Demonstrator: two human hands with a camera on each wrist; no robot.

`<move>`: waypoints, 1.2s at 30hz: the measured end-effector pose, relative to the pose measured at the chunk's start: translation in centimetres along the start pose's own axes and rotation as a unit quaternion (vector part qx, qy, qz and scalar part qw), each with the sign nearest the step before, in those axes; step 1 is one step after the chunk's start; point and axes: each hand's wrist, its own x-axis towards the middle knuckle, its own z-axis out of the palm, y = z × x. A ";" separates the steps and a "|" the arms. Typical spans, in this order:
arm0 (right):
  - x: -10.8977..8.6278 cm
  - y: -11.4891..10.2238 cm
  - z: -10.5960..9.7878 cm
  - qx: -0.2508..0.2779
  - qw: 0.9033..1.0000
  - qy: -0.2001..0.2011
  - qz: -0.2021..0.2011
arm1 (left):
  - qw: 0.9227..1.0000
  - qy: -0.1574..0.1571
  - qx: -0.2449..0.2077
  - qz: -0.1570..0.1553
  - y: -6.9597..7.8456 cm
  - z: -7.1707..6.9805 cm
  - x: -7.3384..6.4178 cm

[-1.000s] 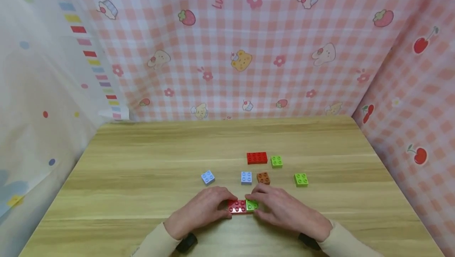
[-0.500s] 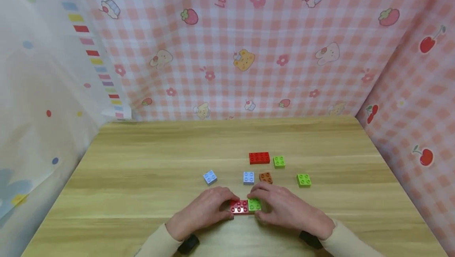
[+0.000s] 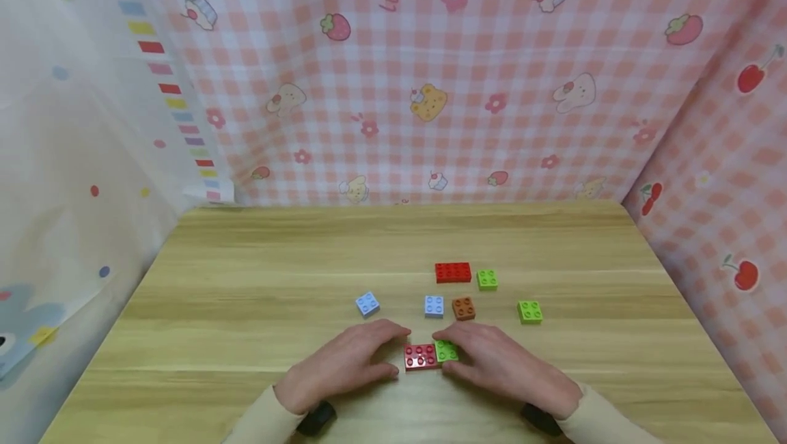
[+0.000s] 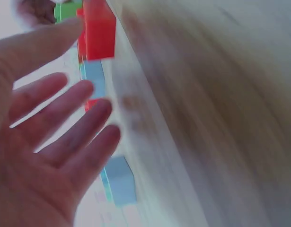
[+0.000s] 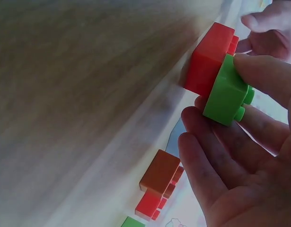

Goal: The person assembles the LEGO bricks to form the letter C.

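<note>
A red toy building brick (image 3: pixel 420 357) lies on the table in front of the person, with a small lime-green brick (image 3: pixel 447 351) stacked on its right end. The right hand (image 3: pixel 504 365) pinches the green brick, thumb on the near side and fingers at the far side; the right wrist view shows the thumb on its edge. To the left of the red brick, the left hand (image 3: pixel 344 365) is held with fingers spread and nothing between them. In the left wrist view, its palm and loose fingers appear beside the red brick's end (image 4: pixel 100 35).
Beyond the hands lie two light-blue bricks, one tilted at left (image 3: pixel 367 304) and one in the middle (image 3: pixel 434 307). A brown brick (image 3: pixel 464 308), a long red brick (image 3: pixel 453 272) and two more green bricks (image 3: pixel 530 312) are farther right. Patterned cloth (image 3: pixel 393 89) borders the table.
The left hand has let go of the red brick, opening its fingers and drawing back to the left. The right hand stays at the green brick. The head view has shifted slightly.
</note>
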 end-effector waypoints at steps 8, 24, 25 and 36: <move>-0.4 0.3 -0.1 -0.005 1.000 0.008 -0.007 | 0.977 0.147 0.117 0.097 -1.9 -1.2 -0.5; -0.5 0.4 0.3 0.005 1.000 0.004 0.004 | 0.981 0.078 0.172 -0.037 -4.1 -2.7 0.8; -0.6 0.4 0.3 0.006 1.000 0.005 0.003 | 0.981 0.076 0.173 -0.038 -4.2 -2.7 0.8; -0.6 0.6 0.1 0.014 1.000 0.005 -0.003 | 0.979 0.101 0.173 0.029 -4.6 -2.4 1.3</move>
